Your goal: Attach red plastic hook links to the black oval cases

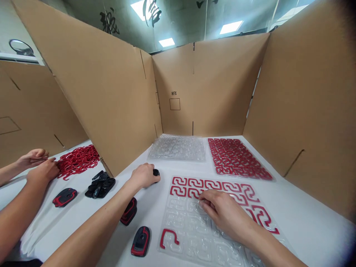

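My left hand (144, 175) is closed around a small black part (156, 173) on the white table, and most of that part is hidden under my fingers. My right hand (218, 209) is over a clear plastic blister tray (174, 207), thumb and fingers pinched together beside a red hook-shaped strip (194, 193) in the second row. Whatever those fingertips hold is hidden. Red strips fill the tray's far rows and part of its right side; a single red strip (169, 237) lies at the near left corner. The pockets between show clear plastic.
Stacked clear trays (178, 147) and a filled red tray (239, 159) are at the back. Black-and-red parts (140, 241) lie left of my tray. Cardboard walls (211, 89) enclose three sides. Leftward, a co-worker's hands (44, 170) touch a red strip pile (79, 159) near black parts (100, 184).
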`<act>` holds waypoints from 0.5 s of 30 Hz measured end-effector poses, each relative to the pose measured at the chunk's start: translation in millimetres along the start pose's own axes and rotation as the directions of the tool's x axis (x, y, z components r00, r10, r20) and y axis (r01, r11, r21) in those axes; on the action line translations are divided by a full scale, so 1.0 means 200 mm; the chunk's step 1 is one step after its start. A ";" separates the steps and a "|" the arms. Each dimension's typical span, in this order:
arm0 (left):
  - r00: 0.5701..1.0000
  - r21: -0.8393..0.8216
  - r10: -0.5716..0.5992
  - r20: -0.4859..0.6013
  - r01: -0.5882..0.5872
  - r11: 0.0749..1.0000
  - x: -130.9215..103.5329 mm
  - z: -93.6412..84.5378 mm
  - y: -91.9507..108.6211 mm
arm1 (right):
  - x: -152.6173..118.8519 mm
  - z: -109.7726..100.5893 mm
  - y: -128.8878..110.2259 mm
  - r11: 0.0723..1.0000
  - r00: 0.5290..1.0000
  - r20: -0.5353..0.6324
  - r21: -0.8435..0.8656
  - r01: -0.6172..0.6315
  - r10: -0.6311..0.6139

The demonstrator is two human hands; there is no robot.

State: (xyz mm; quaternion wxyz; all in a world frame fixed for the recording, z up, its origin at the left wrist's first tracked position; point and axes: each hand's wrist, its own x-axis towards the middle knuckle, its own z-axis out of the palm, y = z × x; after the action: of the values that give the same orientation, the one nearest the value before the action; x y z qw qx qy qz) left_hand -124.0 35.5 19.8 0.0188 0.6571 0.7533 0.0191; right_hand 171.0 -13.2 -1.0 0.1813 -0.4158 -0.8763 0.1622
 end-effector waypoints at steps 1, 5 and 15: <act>1.000 0.003 0.004 0.006 -0.004 1.000 0.00 0.00 0.00 | 0.00 0.00 0.00 1.000 1.000 0.001 0.000 -0.001 0.001; 1.000 0.009 0.013 0.010 -0.013 1.000 -0.01 0.00 0.01 | 0.00 0.00 0.00 1.000 1.000 0.006 0.005 -0.012 0.012; 1.000 -0.001 -0.014 -0.007 0.014 1.000 0.02 0.01 -0.04 | 0.01 0.00 0.00 0.999 1.000 0.010 0.032 -0.027 0.026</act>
State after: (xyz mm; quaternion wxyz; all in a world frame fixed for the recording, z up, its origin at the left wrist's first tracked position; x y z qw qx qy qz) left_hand -132.2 39.3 16.9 0.0167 0.6516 0.7581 0.0216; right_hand 170.0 -12.2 -1.1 0.1817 -0.4236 -0.8688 0.1809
